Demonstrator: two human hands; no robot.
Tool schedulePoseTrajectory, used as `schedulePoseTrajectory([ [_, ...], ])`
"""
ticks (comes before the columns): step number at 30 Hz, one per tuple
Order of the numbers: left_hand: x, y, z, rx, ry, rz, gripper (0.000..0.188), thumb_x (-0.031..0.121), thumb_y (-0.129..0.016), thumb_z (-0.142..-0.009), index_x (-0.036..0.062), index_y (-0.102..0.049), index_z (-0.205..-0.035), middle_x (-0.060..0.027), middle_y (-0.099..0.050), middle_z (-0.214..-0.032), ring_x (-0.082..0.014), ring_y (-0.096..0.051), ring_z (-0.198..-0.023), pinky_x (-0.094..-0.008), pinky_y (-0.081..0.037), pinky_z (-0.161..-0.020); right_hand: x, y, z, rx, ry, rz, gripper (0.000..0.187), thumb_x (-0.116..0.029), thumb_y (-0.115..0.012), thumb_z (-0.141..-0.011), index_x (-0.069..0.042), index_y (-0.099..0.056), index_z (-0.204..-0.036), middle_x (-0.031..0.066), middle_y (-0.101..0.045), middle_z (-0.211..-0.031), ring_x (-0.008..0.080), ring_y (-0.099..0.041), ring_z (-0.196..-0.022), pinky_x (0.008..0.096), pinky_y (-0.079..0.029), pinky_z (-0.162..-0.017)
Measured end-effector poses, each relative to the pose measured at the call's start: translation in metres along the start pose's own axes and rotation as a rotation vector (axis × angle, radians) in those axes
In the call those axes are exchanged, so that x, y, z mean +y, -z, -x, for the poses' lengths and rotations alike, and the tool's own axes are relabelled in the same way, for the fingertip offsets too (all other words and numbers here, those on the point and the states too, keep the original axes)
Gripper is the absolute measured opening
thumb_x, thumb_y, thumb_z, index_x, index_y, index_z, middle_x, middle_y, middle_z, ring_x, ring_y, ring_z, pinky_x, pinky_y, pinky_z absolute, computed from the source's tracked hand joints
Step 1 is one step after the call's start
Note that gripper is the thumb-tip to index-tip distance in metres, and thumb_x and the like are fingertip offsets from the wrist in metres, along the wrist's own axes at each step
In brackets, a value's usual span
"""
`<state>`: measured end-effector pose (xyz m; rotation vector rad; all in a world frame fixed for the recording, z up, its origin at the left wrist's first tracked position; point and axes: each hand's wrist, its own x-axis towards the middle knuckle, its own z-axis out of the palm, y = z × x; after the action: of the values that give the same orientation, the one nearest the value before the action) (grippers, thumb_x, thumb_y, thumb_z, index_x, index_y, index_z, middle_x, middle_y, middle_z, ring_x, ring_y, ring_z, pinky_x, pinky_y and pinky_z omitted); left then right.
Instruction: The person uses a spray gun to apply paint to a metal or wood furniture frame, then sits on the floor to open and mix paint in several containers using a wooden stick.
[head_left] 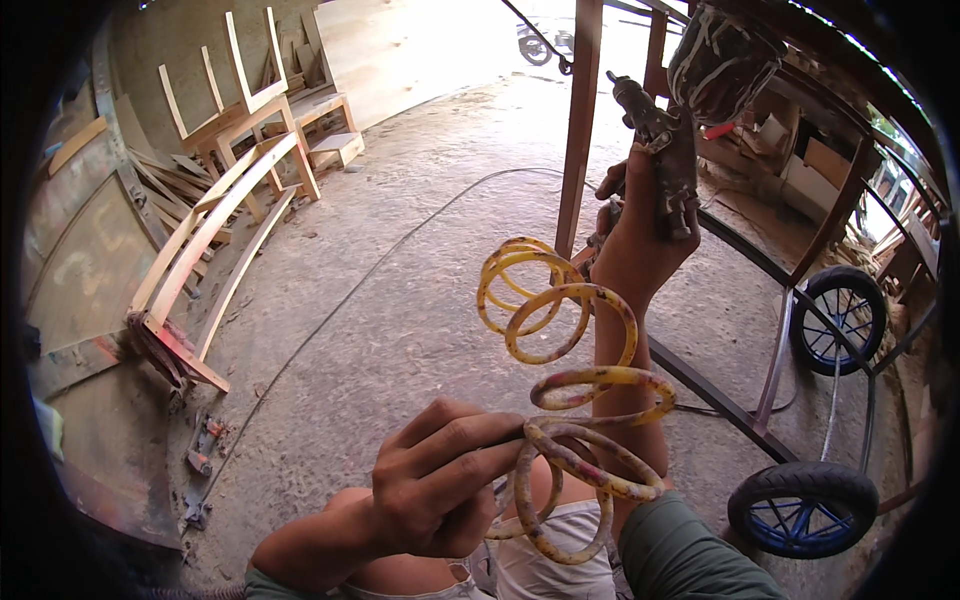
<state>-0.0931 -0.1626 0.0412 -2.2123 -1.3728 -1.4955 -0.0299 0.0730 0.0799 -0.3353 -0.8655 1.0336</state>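
My right hand (640, 245) is raised at the upper right, its fingers wrapped round a dark, paint-crusted spray gun (676, 165). A paint-streaked cup (722, 62) sits on top of the gun. From near the gun's handle, a yellow coiled air hose (575, 352), speckled with dark stains, hangs down in loose loops past my right forearm. Lower down and nearer to me, my left hand (445, 480) pinches one of these loops between thumb and fingers. The fingertips partly cover the hose there, and the thumb is mostly hidden.
A brown metal frame (581, 130) stands close on the right, with two black-tyred, blue-spoked wheels, one upper (838, 320) and one lower (803, 510). Unpainted wooden furniture (215, 215) fills the left side. A thin cable (345, 300) crosses the floor, passing a small orange tool (204, 446).
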Motion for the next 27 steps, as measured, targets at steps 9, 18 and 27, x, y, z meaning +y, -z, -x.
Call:
schedulePoseTrajectory([
  [9, -0.010, -0.002, 0.002, 0.011, 0.008, -0.016, 0.032, -0.005, -0.058, -0.072, -0.0071, -0.071, -0.101, -0.0203, -0.071, -0.102, -0.0303, -0.067, -0.080, -0.0380, -0.056, -0.071, 0.015, 0.003, -0.010, -0.060, 0.190, 0.214, 0.017, -0.010, -0.072, -0.093, 0.001, -0.070, -0.106, 0.0017, -0.067, -0.078, 0.0059, -0.063, -0.066, 0.0214, -0.047, -0.058],
  [18, -0.021, -0.016, 0.002, -0.089, 0.128, 0.047, 0.024, -0.010, -0.055, -0.071, -0.0073, -0.068, -0.092, -0.0196, -0.072, -0.098, -0.0312, -0.067, -0.077, -0.0376, -0.054, -0.068, 0.041, 0.069, 0.023, -0.114, 0.000, 0.495, 0.024, -0.010, -0.071, -0.094, 0.001, -0.070, -0.116, 0.0012, -0.067, -0.074, 0.0028, -0.058, -0.068, 0.0232, -0.046, -0.057],
  [27, -0.028, -0.016, 0.026, -0.429, 0.230, 0.113, 0.028, -0.005, -0.064, -0.069, -0.0020, -0.069, -0.097, -0.0122, -0.069, -0.096, -0.0282, -0.064, -0.082, -0.0371, -0.055, -0.069, 0.097, 0.155, 0.074, -0.171, -0.017, 0.787, 0.017, -0.015, -0.075, -0.093, 0.001, -0.071, -0.099, -0.0006, -0.064, -0.072, 0.0063, -0.057, -0.061, 0.0246, -0.043, -0.055],
])
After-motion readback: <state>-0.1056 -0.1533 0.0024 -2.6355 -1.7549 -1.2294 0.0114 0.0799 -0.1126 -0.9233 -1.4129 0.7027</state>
